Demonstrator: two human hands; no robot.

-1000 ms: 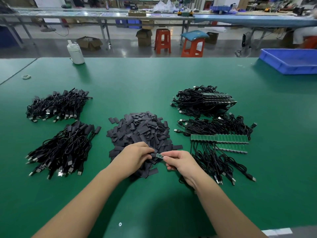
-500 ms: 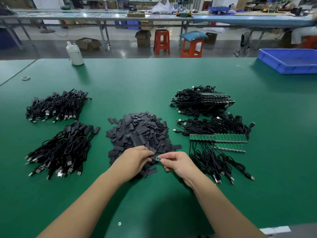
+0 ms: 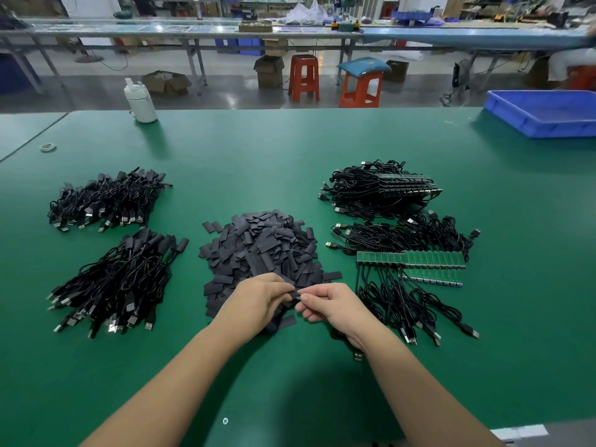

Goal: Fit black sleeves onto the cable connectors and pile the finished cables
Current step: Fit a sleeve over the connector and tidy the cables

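Green table [image 3: 290, 150], far half bare

A white bottle [image 3: 141, 103] and blue bin [image 3: 545, 112] sit on the green table [image 3: 258, 150].

Both forearms extended forward, left hand [image 3: 258, 301] and right hand [image 3: 332, 303] meeting fingertip to fingertip, fingers curled, pinching

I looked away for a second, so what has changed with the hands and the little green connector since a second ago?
The black sleeve pinched by the left hand has slid over the green connector, which no longer shows. The right hand has closed in, fingertips almost touching the left. Both hands keep their pinch; the piles have not moved.
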